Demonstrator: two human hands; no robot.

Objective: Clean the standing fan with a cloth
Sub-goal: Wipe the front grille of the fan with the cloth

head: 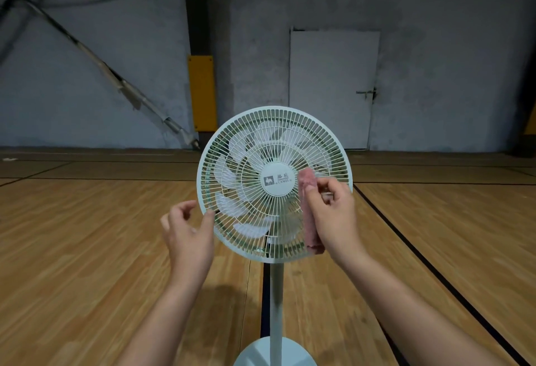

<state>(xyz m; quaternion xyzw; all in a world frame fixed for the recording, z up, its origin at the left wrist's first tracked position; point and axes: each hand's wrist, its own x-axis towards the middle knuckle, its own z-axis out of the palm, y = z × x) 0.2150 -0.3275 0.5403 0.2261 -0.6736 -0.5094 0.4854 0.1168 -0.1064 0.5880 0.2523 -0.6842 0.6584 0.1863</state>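
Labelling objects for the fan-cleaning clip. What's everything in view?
standing fan: 1, pale green with white blades, centre, on the floor
cloth: 1, pink, folded, against the fan's front, right of centre
floor: 1, wood with black lines
wall: 1, grey, at the back
door: 1, white, in the wall, right
pillar pad: 1, yellow, left of the door
left hand: 1, holds nothing, by the fan's lower-left rim
right hand: 1, grips the cloth

Wooden floor (87,249) (black lines), grey wall (435,61)
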